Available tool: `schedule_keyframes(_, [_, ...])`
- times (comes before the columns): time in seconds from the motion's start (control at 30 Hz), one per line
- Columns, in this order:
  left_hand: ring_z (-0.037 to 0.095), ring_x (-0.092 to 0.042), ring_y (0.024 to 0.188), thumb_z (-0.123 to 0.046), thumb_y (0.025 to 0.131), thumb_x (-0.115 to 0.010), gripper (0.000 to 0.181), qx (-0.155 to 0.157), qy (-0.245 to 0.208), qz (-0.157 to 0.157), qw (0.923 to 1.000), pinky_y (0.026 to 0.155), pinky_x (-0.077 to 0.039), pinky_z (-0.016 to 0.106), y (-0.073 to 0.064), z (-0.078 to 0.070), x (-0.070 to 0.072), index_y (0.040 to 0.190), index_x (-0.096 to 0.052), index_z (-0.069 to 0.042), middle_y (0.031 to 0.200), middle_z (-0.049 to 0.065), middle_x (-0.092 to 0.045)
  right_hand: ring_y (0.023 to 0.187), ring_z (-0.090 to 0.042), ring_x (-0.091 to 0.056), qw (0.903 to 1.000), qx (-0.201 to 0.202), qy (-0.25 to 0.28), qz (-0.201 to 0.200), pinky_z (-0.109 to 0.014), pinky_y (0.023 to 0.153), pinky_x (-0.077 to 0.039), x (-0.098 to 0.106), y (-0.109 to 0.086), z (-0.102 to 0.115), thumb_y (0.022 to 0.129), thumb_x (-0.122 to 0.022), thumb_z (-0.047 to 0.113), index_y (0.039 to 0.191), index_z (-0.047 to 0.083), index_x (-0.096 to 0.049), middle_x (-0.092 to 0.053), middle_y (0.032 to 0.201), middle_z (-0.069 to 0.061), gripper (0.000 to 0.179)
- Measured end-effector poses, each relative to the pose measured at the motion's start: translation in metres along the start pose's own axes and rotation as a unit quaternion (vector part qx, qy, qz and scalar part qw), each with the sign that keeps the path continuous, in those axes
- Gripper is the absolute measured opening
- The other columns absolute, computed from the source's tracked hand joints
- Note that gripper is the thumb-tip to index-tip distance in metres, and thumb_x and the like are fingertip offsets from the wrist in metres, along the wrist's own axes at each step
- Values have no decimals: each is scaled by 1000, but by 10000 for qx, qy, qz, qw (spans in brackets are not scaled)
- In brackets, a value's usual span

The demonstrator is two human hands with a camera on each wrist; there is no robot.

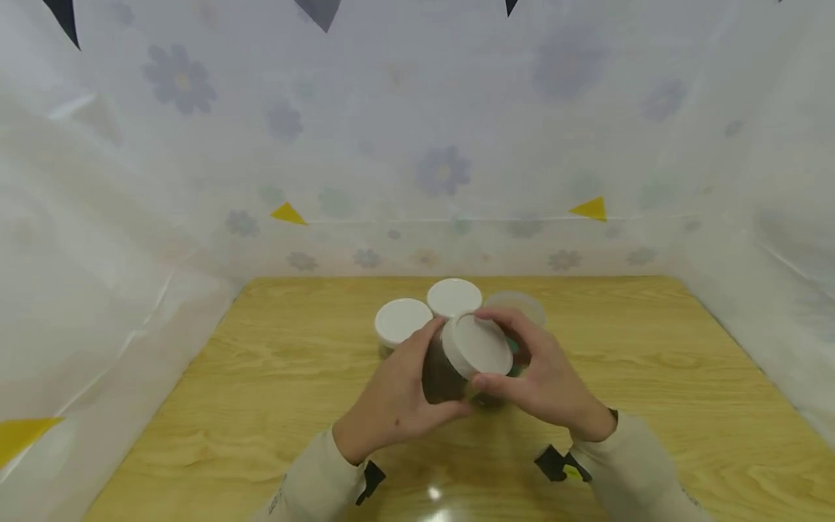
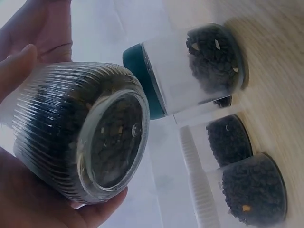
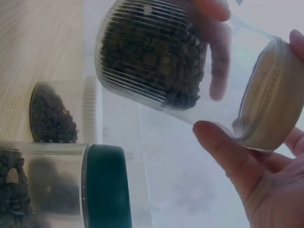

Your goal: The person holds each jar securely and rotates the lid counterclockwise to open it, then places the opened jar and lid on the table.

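A clear ribbed jar with a white lid is held tilted above the table, dark seed-like pieces inside it. My left hand grips the jar's body, fingers and thumb on opposite sides, as the left wrist view shows. With thumb and fingers, my right hand holds the lid around its rim. In the right wrist view the lid sits on the jar's mouth. Just behind the held jar stands a clear jar with a green lid, mostly hidden in the head view.
Two jars with white lids stand close behind the hands, holding similar dark pieces. A translucent round lid shows at the back right of the group. Flower-patterned sheeting borders the wooden table.
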State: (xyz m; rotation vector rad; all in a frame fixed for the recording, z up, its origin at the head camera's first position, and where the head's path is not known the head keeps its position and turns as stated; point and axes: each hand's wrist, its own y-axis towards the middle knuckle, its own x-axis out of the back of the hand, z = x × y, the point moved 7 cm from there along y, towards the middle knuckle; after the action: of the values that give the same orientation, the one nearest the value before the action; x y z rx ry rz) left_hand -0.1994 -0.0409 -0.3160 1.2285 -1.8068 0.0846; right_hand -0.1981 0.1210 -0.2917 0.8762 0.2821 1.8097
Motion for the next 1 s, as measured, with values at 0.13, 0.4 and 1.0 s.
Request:
schedule_keyframes(0.13, [10, -55, 121, -44, 72, -87, 102, 11, 135, -61, 9999, 96, -52, 37, 1, 0, -1, 154, -29, -22, 139, -3, -54, 102, -7, -59, 9999, -114, 43, 82, -29, 72, -58, 2, -1, -1, 79, -79, 0, 141, 9, -47, -56, 129, -15, 70])
schedule_keyframes(0.4, [6, -58, 111, -40, 69, -89, 92, -5, -6, -398, 9992, 89, -54, 33, 1, -2, 5, 147, -41, -28, 129, -9, -59, 104, -8, -58, 9986, -351, 64, 397, -30, 78, -56, 2, 1, -3, 85, -75, 3, 142, 13, -46, -55, 133, -13, 65])
schedule_keyframes(1.0, [9, -59, 117, -54, 69, -86, 102, 167, 422, -270, 9986, 92, -53, 35, 6, -3, -10, 153, -33, -28, 135, -5, -59, 96, -17, -58, 9817, -813, -1721, -37, -25, 63, -53, 13, -2, -1, 84, -79, 24, 139, 13, -52, -58, 131, -6, 62])
